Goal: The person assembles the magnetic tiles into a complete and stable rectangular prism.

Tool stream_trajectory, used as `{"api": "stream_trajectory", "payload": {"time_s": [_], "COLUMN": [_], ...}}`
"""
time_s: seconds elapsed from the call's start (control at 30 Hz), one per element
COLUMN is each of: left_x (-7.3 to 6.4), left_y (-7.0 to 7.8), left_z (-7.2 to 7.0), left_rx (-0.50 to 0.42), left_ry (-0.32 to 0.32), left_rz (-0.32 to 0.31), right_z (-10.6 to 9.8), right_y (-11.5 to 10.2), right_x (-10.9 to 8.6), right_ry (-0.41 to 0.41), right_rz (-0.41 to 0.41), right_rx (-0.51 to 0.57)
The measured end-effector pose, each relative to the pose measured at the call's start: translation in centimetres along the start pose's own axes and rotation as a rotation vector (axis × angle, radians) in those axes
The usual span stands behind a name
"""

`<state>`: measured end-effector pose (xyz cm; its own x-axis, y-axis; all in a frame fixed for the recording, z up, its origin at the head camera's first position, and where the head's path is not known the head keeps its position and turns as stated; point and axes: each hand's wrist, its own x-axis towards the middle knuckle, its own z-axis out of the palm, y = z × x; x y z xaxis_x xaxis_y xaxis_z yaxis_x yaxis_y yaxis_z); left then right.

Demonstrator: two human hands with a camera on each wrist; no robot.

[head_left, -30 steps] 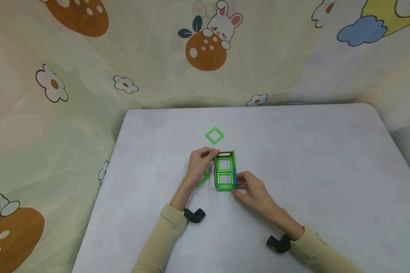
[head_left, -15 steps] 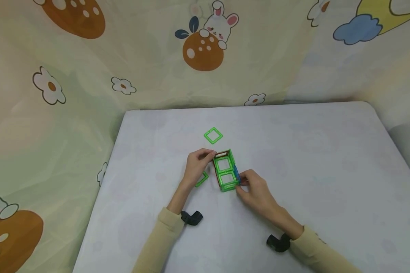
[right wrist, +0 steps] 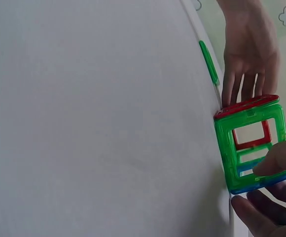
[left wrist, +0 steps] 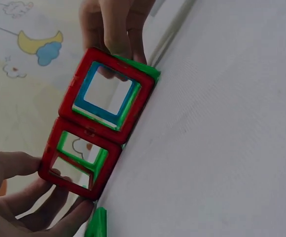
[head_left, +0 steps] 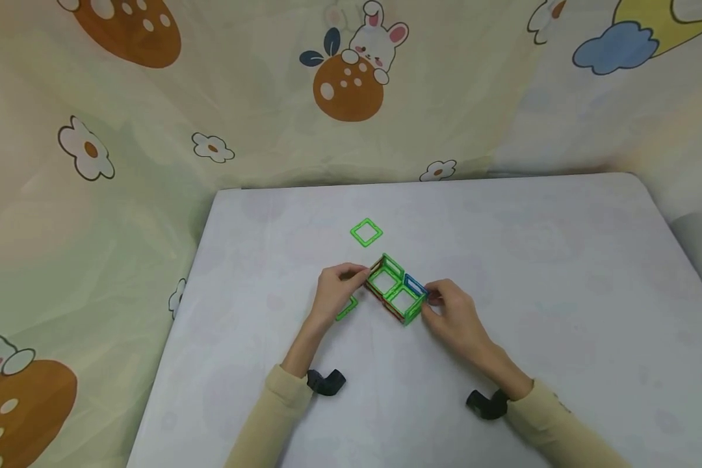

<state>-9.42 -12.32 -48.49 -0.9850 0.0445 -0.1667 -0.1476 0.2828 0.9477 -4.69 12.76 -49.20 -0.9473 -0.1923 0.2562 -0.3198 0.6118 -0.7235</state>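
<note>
Between my two hands on the table stands a box of square magnetic tiles (head_left: 394,290), two squares long and lying slantwise. My left hand (head_left: 335,289) pinches its far left corner. At the opposite, near right end, my right hand (head_left: 457,318) grips the box with thumb and fingers. In the left wrist view two red tiles (left wrist: 89,130) form one long side. A blue tile (head_left: 414,286) belongs to the right side. The right wrist view shows a green end tile (right wrist: 225,148) under my right thumb (right wrist: 281,157).
A loose green square tile (head_left: 359,225) lies flat beyond the box. Another green tile (head_left: 348,310) lies by my left wrist, partly hidden by it. The white table (head_left: 532,273) reaches back to a patterned curtain (head_left: 257,97).
The box has turned from nearly straight to slantwise, its near end swinging right. My right hand has moved right and slightly away with it, while the left keeps its hold on the far corner.
</note>
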Motion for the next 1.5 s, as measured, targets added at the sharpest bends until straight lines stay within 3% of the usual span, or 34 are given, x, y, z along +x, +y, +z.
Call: {"api": "stream_trajectory", "payload": {"time_s": [0.23, 0.5, 0.97, 1.27, 1.37, 1.5], "left_x": [-1.0, -1.5, -1.6, -1.3, -1.3, -1.4], "left_y": [0.9, 1.2, 1.2, 1.7, 1.7, 1.6], "left_z": [0.3, 0.7, 1.7, 2.3, 2.2, 2.1], "left_rx": [0.017, 0.024, 0.020, 0.006, 0.001, 0.005], "left_ry": [0.012, 0.014, 0.009, -0.008, 0.004, 0.009], "left_rz": [-0.066, -0.109, -0.097, -0.070, -0.072, -0.090], "right_z": [-0.4, -0.6, -0.7, -1.3, -1.5, -2.5], "right_y": [0.7, 1.8, 3.3, 4.0, 4.1, 4.9], "right_x": [1.1, 2.8, 5.6, 6.2, 6.4, 6.4], "right_ry": [-0.017, -0.003, -0.013, -0.007, -0.050, -0.237], "right_rz": [0.027, 0.002, 0.069, 0.118, 0.107, 0.115], "right_rx": [-0.001, -0.012, 0.036, 0.081, 0.082, 0.094]}}
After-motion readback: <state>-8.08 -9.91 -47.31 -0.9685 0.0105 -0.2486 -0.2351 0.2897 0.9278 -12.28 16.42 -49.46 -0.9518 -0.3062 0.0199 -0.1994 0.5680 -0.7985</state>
